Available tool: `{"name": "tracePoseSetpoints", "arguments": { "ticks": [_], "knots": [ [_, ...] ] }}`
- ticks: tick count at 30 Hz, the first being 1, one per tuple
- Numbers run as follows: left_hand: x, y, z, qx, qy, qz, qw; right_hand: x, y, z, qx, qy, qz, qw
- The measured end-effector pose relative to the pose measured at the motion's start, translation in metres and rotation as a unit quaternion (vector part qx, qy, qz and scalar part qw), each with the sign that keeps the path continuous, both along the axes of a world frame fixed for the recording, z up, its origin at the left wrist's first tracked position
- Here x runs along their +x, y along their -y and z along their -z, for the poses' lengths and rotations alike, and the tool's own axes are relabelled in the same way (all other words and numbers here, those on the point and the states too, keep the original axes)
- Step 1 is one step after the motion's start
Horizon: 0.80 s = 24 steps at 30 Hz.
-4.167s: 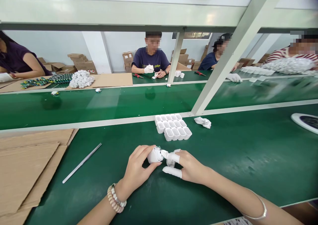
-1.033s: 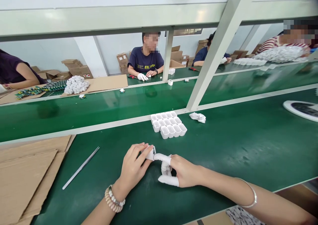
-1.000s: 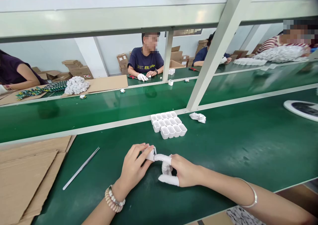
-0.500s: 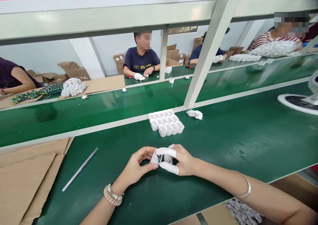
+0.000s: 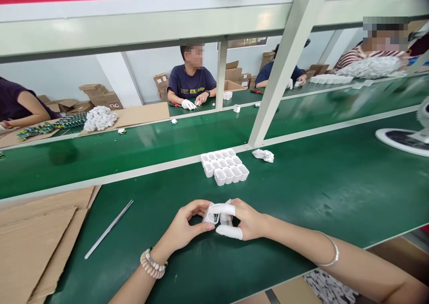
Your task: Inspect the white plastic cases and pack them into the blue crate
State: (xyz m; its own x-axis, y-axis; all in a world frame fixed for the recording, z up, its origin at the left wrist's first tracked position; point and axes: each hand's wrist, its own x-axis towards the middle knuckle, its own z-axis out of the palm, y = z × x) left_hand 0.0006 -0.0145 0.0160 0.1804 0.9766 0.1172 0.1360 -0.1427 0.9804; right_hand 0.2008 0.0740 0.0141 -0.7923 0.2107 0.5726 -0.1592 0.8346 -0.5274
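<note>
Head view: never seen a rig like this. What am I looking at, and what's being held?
No machine: these are a person's bare hands, all filmed by one camera worn on the head, looking forward and down. The left hand holds a small white cup; the right hand, with white finger covers, works at its open end. What's inside is too small to identify. On the green bench lie tweezers, cardboard, rows of cups and a crumpled white piece. Co-workers sit across.
</note>
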Motion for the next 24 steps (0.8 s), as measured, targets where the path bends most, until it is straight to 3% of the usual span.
{"name": "tracePoseSetpoints", "arguments": {
  "ticks": [9, 12, 18, 24],
  "knots": [
    [-0.001, 0.000, 0.000, -0.007, 0.003, 0.002, 1.000, 0.003, -0.003, 0.000, -0.017, 0.030, -0.039, 0.999],
    [-0.002, -0.001, 0.001, -0.004, 0.023, 0.005, 1.000, 0.003, -0.003, 0.001, -0.033, 0.001, -0.049, 0.998],
    [-0.002, -0.002, 0.003, 0.005, 0.037, 0.000, 0.999, 0.004, -0.010, 0.002, -0.079, -0.063, -0.008, 0.995],
    [-0.003, 0.000, 0.003, 0.006, -0.007, -0.010, 1.000, 0.003, -0.011, 0.001, -0.033, -0.010, 0.004, 0.999]
  ]
}}
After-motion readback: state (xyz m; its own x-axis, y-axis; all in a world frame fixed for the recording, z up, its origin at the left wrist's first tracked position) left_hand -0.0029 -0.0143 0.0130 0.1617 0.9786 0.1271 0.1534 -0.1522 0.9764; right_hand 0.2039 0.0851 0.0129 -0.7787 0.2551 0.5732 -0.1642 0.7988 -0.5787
